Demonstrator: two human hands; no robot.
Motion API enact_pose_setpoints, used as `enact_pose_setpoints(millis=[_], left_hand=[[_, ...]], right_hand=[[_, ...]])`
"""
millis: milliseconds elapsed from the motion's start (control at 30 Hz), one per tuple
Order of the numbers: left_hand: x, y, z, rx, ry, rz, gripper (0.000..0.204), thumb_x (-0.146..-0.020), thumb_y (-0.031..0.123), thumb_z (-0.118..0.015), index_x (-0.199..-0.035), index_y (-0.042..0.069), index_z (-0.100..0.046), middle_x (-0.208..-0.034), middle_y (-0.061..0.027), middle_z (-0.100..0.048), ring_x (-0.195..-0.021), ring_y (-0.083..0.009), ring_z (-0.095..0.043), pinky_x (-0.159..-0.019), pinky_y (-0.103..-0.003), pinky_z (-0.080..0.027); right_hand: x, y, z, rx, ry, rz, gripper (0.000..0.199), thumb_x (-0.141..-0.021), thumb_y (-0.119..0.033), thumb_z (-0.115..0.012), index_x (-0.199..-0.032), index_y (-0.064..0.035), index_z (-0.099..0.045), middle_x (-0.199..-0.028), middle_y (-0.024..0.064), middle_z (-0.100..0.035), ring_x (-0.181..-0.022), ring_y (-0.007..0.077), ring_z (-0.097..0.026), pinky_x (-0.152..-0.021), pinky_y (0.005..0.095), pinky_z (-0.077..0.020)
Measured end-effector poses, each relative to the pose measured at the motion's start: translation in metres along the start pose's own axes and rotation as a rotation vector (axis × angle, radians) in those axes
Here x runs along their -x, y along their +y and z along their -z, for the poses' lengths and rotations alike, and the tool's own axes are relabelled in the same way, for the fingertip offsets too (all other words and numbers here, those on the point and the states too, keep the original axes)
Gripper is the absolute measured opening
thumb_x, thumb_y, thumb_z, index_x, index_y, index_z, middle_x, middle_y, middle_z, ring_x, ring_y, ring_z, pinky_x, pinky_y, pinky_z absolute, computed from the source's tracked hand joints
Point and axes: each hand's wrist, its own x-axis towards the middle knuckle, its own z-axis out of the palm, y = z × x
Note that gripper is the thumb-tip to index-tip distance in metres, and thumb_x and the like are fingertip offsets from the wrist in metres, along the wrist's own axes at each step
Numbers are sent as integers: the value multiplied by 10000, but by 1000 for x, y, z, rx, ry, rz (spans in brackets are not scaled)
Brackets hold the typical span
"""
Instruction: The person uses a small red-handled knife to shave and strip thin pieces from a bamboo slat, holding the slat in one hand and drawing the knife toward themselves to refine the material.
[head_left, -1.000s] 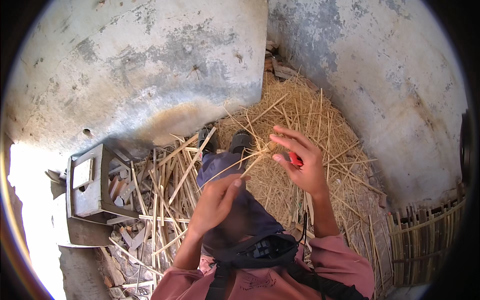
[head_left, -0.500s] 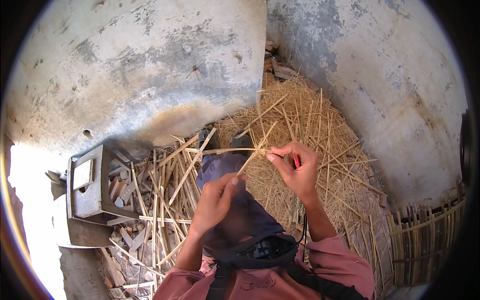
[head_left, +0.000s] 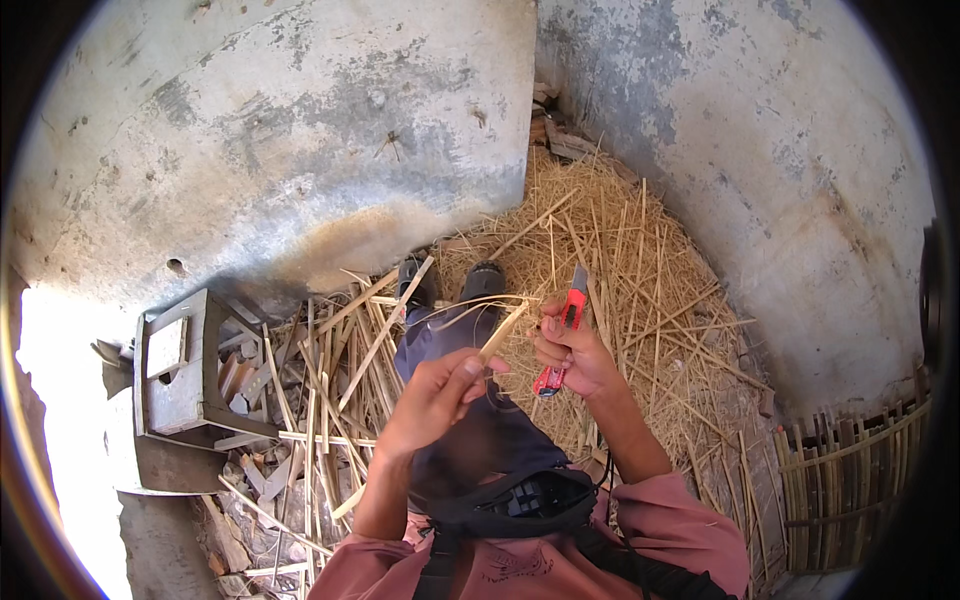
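Between the thumb and fingers of my left hand [head_left: 437,398] is a pale, flat bamboo strip [head_left: 503,333], tilted up toward the right. A thin curling sliver [head_left: 478,301] arcs leftward from near its upper end. My right hand [head_left: 575,355] is closed around a red utility knife [head_left: 573,308], its grey blade out and pointing up, away from me. The knife's lower end shows below my fingers. The strip's tip lies just left of my right fingertips; whether they touch the sliver I cannot tell.
Straw and long thin strips [head_left: 640,290] cover the floor ahead and to the right. A wooden box frame [head_left: 205,375] stands at left among broken bricks and more strips. A slatted bamboo panel [head_left: 850,480] leans at lower right. Worn plaster walls [head_left: 330,130] meet ahead.
My right hand has turned, bringing the knife into full view with its blade up. The fingers that pinched the strip's far end are now around the knife. The left hand stays nearly in place.
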Motion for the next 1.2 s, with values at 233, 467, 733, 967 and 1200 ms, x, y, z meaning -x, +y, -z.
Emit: enact_pose_setpoints(millis=[233, 467, 733, 967, 1200], left_hand=[[-5, -1, 4, 256, -119, 85, 405, -1202, 313, -471, -1269, 8, -729, -757, 67, -466, -586, -19, -377, -510, -207, -300], [-11, -16, 9, -47, 44, -82, 312, -1169, 235, -548, -1260, 30, -764, -736, 55, -508, -610, -44, -435, -539, -272, -365], [-11, -14, -6, -537, 382, -350, 230, -1036, 104, -706, -1224, -1, -788, -772, -125, -661, -618, -200, -596, -605, -348, -465], [-1, 8, -7, -610, 454, -296, 224, -950, 69, -797, -1166, 11, -813, -810, -128, -699, -608, -246, -623, -603, -354, -477], [0, 6, -12, -724, 559, -392, 244, -914, -2, -822, -1156, -26, -811, -839, -107, -744, -655, -149, -672, -616, -296, -504]], right_hand=[[-3, 30, 14, -380, -74, -147, 254, -1053, -191, -744, -1294, -151, -674, -845, -20, -583, -515, 33, -333, -496, 208, -295], [-4, -15, -21, 415, 304, 206, 209, -1008, -107, -790, -1190, -23, -730, -810, -40, -635, -584, 12, -438, -513, 212, -313], [8, -24, -25, 962, 426, 455, 134, -907, -95, -893, -974, -29, -797, -731, -96, -574, -618, -18, -415, -559, 213, -299], [13, -25, -34, 916, 422, 449, 130, -909, -112, -900, -926, -43, -792, -748, -83, -628, -623, -27, -430, -558, 204, -315], [14, -16, -28, 942, 421, 472, 125, -916, -111, -891, -956, -44, -794, -793, -63, -677, -614, -24, -421, -533, 190, -296]])
